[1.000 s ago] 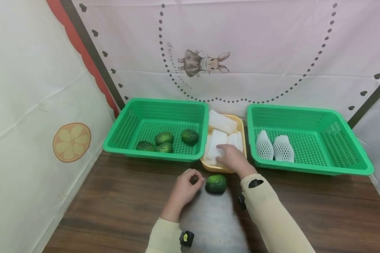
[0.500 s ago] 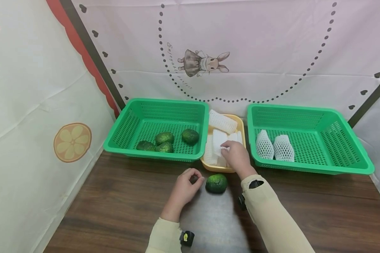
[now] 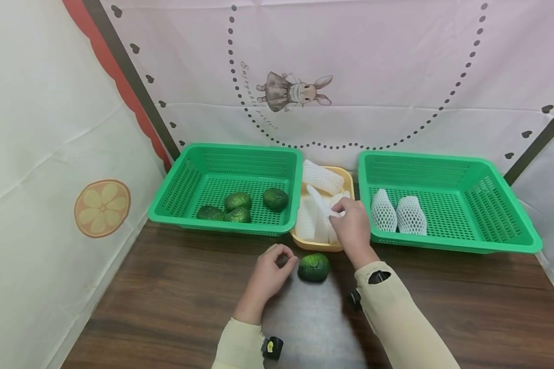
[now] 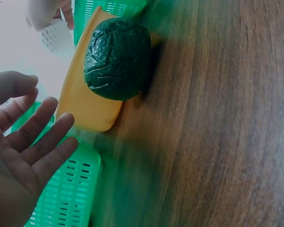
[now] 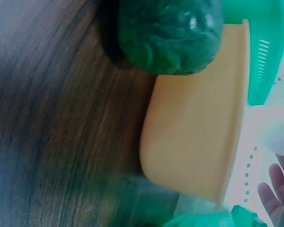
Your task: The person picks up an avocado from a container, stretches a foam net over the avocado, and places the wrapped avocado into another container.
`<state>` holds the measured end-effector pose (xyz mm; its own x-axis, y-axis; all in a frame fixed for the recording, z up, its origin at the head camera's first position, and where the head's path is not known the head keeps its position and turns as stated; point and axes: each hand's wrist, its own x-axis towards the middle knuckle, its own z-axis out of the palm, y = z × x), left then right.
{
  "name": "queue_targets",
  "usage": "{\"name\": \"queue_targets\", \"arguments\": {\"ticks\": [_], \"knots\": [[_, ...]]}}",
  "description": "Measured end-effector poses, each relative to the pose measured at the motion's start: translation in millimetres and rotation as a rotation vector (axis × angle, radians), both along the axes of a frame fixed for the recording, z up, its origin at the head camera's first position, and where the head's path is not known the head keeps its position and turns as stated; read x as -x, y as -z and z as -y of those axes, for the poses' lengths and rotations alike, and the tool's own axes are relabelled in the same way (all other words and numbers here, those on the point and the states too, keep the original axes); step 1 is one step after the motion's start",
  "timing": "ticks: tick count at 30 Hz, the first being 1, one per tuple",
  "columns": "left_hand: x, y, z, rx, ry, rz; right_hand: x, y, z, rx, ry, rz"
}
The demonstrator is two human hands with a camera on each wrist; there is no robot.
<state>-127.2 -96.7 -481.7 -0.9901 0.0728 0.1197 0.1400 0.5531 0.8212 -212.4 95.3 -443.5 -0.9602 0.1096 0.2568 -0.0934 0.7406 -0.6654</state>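
Head view: right hand (image 3: 353,223) is pinching a net (image 3: 322,201) between thumb and fingertips, narrowly closed, over the right half of the tray (image 3: 318,247). Spare nets (image 3: 322,175) are lying in the tray at its 12 and 8 o'clock. Avocado (image 3: 314,267) is resting on the table (image 3: 166,287) just off the tray's 6 o'clock edge. Left hand (image 3: 270,274) is waiting at the avocado's 9 o'clock, thumb and forefinger bending into a loose ring, gripping nothing. Left basket (image 3: 217,184) is crowding the tray's 9 o'clock edge, with four avocados (image 3: 238,201) sitting toward its 6. Right basket (image 3: 448,205) is leaving only a slim gap at the tray's 3; two net-wrapped pieces (image 3: 412,218) are lying at its 8. Wood is stretching from the avocado toward 4, 6 and 8 o'clock, giving room.

Left wrist: avocado is showing toward 12, tray wall behind; left hand is lying at 8, fingers parted, apart from the avocado.

Right wrist: avocado is running off the 12 o'clock edge; fingers are showing at 4, pinch cut off, grip unreadable here.
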Motion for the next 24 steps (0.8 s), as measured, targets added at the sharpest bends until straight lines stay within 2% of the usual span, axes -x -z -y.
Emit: {"name": "queue_targets", "arguments": {"ticks": [5, 8, 11, 14, 16, 19, 24], "knots": [[-0.1, -0.2, 0, -0.009, 0.001, -0.017, -11.1, -6.7, -1, 0.093, 0.055, -0.036], [-0.6, -1.5, -1, -0.026, 0.0, -0.024, -17.0, -10.3, -1, 0.176, 0.078, -0.115], [-0.2, -1.4, -2, -0.046, -0.005, -0.023, -20.9, -13.1, -1, 0.293, 0.069, -0.203], [0.1, -2.6, -2, -0.058, -0.013, -0.052, -22.9, -15.5, 0, 0.421, 0.011, -0.231], [0.0, -5.0, -3, -0.085, -0.013, -0.11, -24.8, -17.5, 0, 0.48, -0.041, -0.214], [-0.5, -9.8, -4, -0.138, -0.01, -0.238, -29.2, -19.2, 1, 0.553, -0.141, -0.18], [-1.5, -16.2, -5, -0.216, -0.012, -0.468, -36.2, -16.4, 5, 0.606, -0.277, -0.079]]}}
